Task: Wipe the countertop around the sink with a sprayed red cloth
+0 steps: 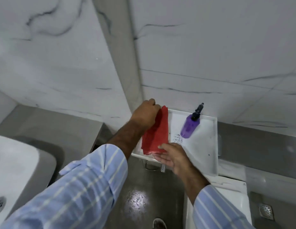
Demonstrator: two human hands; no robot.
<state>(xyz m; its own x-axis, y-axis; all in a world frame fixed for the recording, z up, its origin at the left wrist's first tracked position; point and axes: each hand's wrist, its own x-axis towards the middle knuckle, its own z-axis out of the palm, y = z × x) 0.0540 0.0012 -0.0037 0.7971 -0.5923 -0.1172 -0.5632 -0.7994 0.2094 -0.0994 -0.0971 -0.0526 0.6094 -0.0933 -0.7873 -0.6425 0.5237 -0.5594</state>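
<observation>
Where the red cloth (155,132) lies folded on the white shelf (208,146), the left hand (144,114) pinches its far end with curled fingers; the right hand (172,157) lies flat and open at its near edge; the sink (20,162) is cut off at left; the purple spray bottle (190,125) stands just beside.

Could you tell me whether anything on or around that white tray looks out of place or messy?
Dark specks are scattered on the white tray between the red cloth and the purple spray bottle, and they look like dirt or residue. Nothing looks spilled or damaged.
</observation>
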